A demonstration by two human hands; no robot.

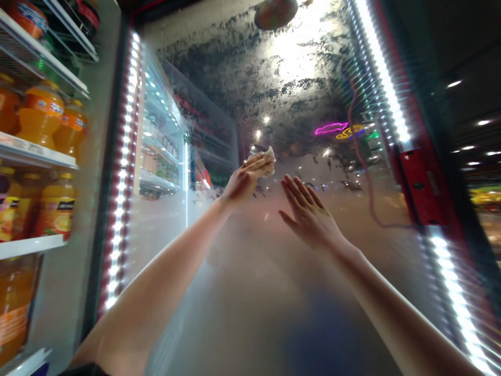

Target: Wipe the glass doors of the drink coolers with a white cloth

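In the middle of the view my left hand (240,181) is closed round a crumpled pale cloth (268,161), which lies against the glass door (250,271). My right hand (309,211) is at the glass just to the right, fingers stretched out and holding nothing; whether its palm presses on the pane is hard to tell. Grey fog covers the lower part of the pane. Above the hands the glass is clearer, with droplets and streaks, and shows shelves and lights in it.
Strips of white lights (124,156) run down both sides of the red door frame (425,185). At left, shelves (35,149) hold several orange drink bottles (41,112). A thin cable (362,156) hangs along the right of the glass. Coloured neon shapes (332,128) show in the pane.
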